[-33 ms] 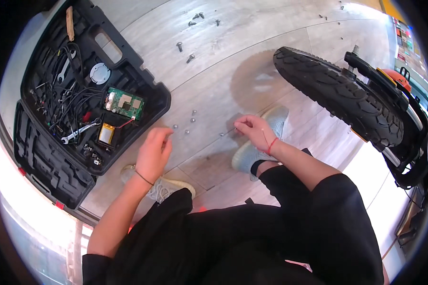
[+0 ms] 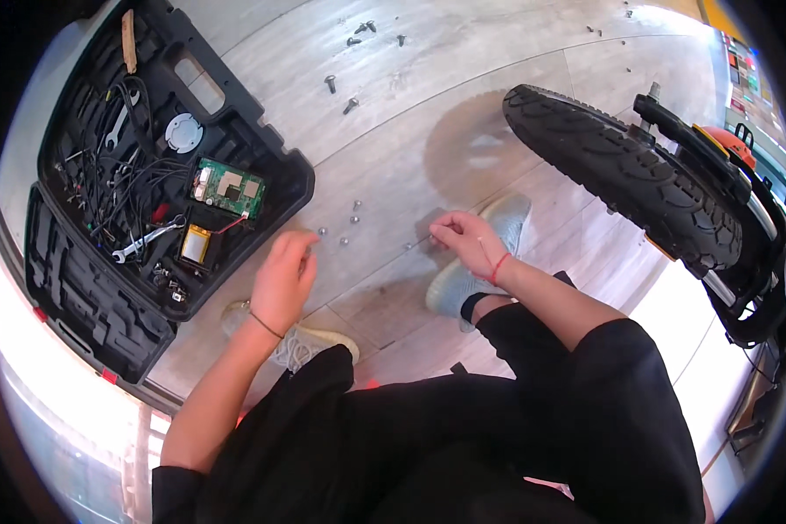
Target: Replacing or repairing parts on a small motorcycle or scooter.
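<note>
My left hand (image 2: 281, 278) is over the floor at the toolbox's near right corner, its fingers loosely curled and the thumb apart, with nothing visible between them. Beside its fingertips lies a small shiny metal piece (image 2: 322, 232), and several similar ones (image 2: 344, 241) are scattered a little to the right. My right hand (image 2: 465, 237) is above my right shoe (image 2: 452, 281), thumb and forefinger pressed together in a pinch. Whatever it may hold is hidden or too small to name. Another small metal piece (image 2: 408, 246) rests on the floor left of it.
At left, an open black toolbox (image 2: 281, 194) holds a green circuit board (image 2: 229, 189), a battery pack (image 2: 196, 245), wrenches (image 2: 148, 240) and tangled cables. Several dark bolts (image 2: 350, 106) lie farther off on the floor. A wheel with a knobbly tyre (image 2: 620, 170) stands at right.
</note>
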`<action>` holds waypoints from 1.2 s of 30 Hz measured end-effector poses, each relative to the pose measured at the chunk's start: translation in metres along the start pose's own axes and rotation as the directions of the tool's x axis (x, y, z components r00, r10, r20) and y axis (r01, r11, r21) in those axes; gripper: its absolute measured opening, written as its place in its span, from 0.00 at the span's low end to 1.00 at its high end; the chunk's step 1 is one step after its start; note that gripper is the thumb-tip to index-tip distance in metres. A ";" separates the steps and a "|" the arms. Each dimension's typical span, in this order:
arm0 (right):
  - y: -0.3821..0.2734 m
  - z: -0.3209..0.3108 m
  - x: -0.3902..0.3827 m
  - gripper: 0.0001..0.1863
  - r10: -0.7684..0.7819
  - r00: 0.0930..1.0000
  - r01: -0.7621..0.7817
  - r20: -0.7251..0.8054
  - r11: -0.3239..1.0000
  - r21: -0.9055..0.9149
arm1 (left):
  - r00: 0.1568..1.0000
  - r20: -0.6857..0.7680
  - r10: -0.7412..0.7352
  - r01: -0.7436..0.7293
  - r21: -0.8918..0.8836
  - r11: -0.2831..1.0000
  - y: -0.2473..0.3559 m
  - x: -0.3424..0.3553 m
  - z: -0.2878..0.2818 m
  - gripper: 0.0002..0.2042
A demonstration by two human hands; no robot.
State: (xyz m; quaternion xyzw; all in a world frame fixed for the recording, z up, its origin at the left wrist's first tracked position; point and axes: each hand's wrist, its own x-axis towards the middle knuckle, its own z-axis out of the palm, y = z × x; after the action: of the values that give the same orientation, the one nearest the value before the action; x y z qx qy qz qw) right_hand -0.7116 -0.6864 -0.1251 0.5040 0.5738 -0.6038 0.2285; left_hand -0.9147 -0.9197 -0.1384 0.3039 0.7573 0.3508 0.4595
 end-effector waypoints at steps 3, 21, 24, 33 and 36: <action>-0.002 0.010 0.002 0.14 0.057 0.998 -0.055 0.025 0.997 -0.047 | 0.990 -0.041 0.138 -0.130 0.155 0.979 -0.005 0.007 0.009 0.13; -0.002 0.047 0.021 0.13 -0.010 0.998 0.003 0.057 0.992 0.127 | 0.961 0.121 -0.250 0.260 -0.702 0.663 -0.028 0.014 0.016 0.11; 0.001 0.045 0.020 0.14 -0.045 0.999 0.045 0.008 0.999 -0.012 | 0.947 0.122 -0.299 0.289 -0.731 0.618 -0.024 0.011 0.016 0.11; -0.004 0.042 -0.009 0.14 -0.094 0.995 0.055 -0.026 0.762 -0.645 | 0.991 -0.056 -0.123 0.103 -0.278 0.955 -0.039 0.001 0.019 0.09; 0.007 0.044 -0.003 0.11 -0.218 0.976 0.142 -0.019 0.698 -0.702 | 0.990 -0.072 -0.118 0.095 -0.262 0.960 -0.021 0.004 0.026 0.08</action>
State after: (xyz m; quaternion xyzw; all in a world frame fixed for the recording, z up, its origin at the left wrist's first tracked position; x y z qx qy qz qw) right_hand -0.7191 -0.7296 -0.1328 0.3519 0.8159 -0.3366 0.3117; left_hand -0.8952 -0.9215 -0.1657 0.1848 0.7398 0.4340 0.4798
